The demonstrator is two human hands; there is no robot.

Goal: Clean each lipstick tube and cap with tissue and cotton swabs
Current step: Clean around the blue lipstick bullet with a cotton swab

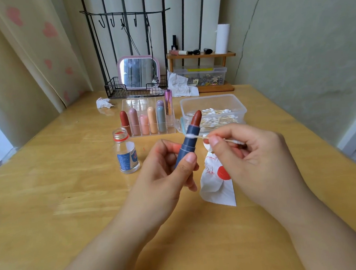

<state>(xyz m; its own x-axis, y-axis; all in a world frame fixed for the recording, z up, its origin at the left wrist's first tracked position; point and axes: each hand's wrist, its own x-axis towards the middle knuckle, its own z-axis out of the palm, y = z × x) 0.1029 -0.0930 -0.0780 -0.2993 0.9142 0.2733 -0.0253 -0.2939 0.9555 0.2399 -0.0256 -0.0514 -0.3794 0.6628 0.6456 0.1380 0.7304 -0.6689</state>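
Both hands raised — left (171,167), right (244,155) — fingers seemingly curled.

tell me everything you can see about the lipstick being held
The lipstick has a matte blue-grey tube, apparently plastic, stepped into a narrower collar near the top. Its brownish-red bullet is extended and uncapped. It tilts up and to the right above the wooden table. The left hand grips its lower part; a cotton swab, pinched by the right hand, touches the collar.
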